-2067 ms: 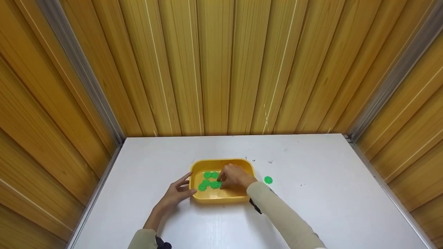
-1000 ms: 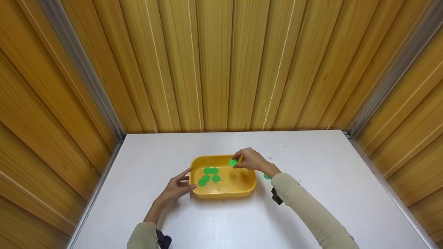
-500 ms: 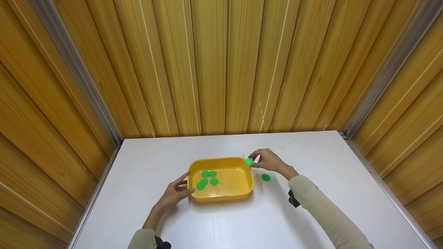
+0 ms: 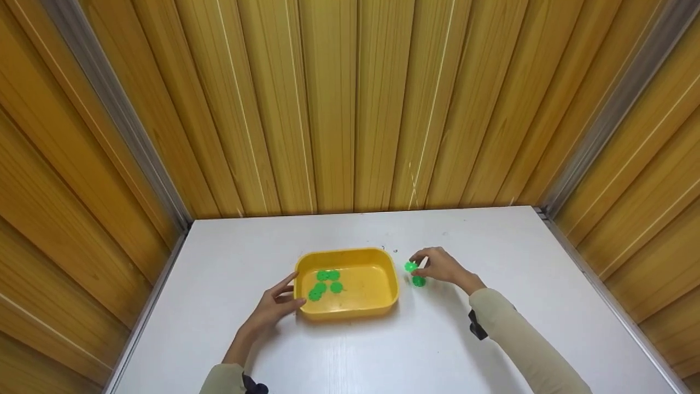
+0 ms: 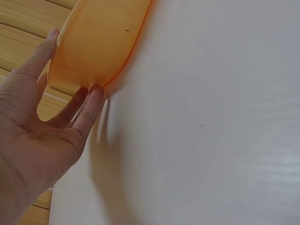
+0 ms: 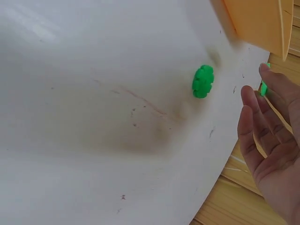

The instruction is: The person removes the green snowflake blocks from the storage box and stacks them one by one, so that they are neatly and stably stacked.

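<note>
A yellow plastic tray [image 4: 350, 314] stands on the white table, with several green notched snowflake discs [image 4: 336, 287] lying flat in its left half. My left hand [image 4: 272, 307] spreads nearly straight fingers against the tray's left end; the left wrist view shows fingertips touching the outer wall [image 5: 93, 51]. Beyond the tray's right end, my right hand [image 4: 444, 267] pinches one green snowflake disc [image 4: 410, 266] between thumb and fingertips. Below it on the table lies a green disc [image 4: 419, 281], which looks thick and notched in the right wrist view [image 6: 203, 82].
The white table [image 4: 219, 257] ends at a ribbed wood-look wall [image 4: 339, 109] behind, with similar panels on both sides. Small dark specks [image 4: 395, 250] mark the surface behind the tray.
My right hand has lifted a green disc out of the tray and carried it rightward over the rim, then down near the disc on the table. My left hand stays at the tray.
</note>
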Available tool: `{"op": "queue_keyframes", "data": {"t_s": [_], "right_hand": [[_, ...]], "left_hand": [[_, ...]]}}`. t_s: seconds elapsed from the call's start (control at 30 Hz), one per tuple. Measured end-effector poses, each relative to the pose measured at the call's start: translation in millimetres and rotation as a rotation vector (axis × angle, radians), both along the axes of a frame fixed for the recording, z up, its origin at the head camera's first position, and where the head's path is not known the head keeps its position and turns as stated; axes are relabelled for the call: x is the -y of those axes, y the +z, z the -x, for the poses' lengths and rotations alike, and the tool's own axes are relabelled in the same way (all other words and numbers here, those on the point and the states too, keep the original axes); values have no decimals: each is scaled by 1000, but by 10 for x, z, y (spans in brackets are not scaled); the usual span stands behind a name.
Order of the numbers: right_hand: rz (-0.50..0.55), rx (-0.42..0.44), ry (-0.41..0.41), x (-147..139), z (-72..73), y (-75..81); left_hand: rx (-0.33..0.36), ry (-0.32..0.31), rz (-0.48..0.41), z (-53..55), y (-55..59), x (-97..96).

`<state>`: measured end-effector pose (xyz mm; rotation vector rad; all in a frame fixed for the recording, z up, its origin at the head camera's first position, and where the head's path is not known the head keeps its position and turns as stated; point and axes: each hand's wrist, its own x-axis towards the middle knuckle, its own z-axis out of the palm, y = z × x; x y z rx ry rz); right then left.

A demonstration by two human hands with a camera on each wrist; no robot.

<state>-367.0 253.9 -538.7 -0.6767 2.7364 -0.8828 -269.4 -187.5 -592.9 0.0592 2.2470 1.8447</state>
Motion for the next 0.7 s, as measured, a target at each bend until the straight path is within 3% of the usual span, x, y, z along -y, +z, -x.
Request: {"op": "queue_keyframes", "data": {"t_s": [0.37,0.7], "right_hand": [[-28,41,-82,-180,-83,-232],[11,74,-165,-188,-133,-362]], "left_hand": [[-15,-30,-21,10,11,6],[2,-4,11,-2,0,13]]}}
